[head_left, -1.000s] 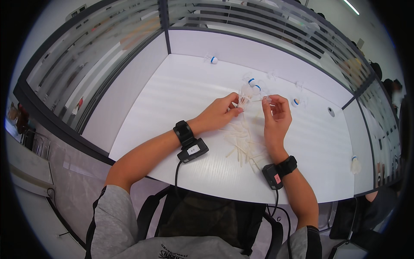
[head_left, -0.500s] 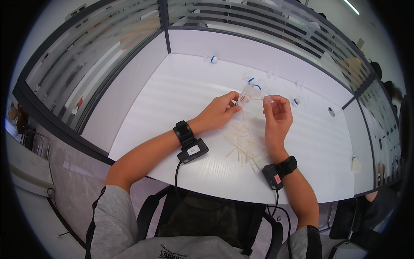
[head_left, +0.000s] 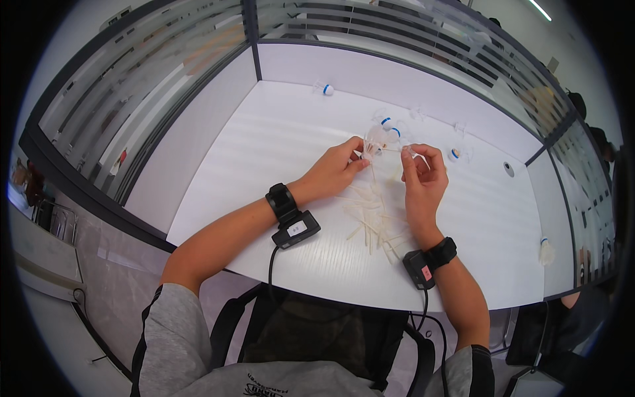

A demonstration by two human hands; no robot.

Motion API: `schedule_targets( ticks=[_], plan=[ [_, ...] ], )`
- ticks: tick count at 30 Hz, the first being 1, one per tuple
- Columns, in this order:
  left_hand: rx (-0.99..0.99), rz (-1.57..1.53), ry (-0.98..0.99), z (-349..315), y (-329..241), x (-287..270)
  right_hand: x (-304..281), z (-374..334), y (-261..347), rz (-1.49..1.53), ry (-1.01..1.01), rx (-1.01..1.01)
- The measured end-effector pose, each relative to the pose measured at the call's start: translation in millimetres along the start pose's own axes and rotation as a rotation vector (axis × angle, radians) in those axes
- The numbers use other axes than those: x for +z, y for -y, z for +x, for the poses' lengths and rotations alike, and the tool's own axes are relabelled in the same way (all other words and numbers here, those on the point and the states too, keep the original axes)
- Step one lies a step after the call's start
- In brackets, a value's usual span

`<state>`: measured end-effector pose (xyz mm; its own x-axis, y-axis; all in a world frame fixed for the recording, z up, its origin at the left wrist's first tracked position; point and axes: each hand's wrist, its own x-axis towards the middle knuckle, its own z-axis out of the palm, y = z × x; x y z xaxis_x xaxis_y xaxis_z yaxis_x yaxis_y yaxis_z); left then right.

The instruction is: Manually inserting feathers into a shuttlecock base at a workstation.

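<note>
My left hand (head_left: pixel 338 165) pinches a pale shuttlecock (head_left: pixel 375 151) by its lower end, thumb and fingers closed round it. My right hand (head_left: pixel 426 173) is just to the right, its thumb and fingertips pressed on a feather (head_left: pixel 407 152). The feather's thin shaft points left toward the shuttlecock; whether they touch I cannot tell. Below and between my hands lies a loose heap of feathers and shafts (head_left: pixel 374 221). Just beyond the held shuttlecock are two white cork heads with blue bands (head_left: pixel 386 123).
Another blue-banded shuttlecock (head_left: pixel 327 90) lies at the back left, one (head_left: pixel 454 155) to the right, and one (head_left: pixel 546 251) near the right partition. Low partitions (head_left: pixel 397 66) wall the white table (head_left: pixel 231 165). A round cable hole (head_left: pixel 508 170) is at the right. Black wrist devices trail cables.
The held shuttlecock has tipped slightly, its feathered end now sitting lower. Both hands keep nearly the same place and grip.
</note>
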<state>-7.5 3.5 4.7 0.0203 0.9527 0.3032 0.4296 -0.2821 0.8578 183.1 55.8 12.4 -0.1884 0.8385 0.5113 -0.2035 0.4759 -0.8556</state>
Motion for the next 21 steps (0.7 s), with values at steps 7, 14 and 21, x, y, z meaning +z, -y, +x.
schedule_targets(
  ticks=[7,14,21],
  plan=[
    [0.006,-0.002,0.006,0.5,4.2,0.3,2.0,-0.7,0.9,-0.009,-0.004,-0.020],
    [0.001,0.019,0.003,-0.4,2.9,-0.3,0.6,-1.2,-1.1,0.012,0.008,-0.022],
    [0.016,0.012,0.000,-1.3,-2.6,-0.7,-0.6,-1.5,-0.6,0.025,0.016,0.015]
  ],
)
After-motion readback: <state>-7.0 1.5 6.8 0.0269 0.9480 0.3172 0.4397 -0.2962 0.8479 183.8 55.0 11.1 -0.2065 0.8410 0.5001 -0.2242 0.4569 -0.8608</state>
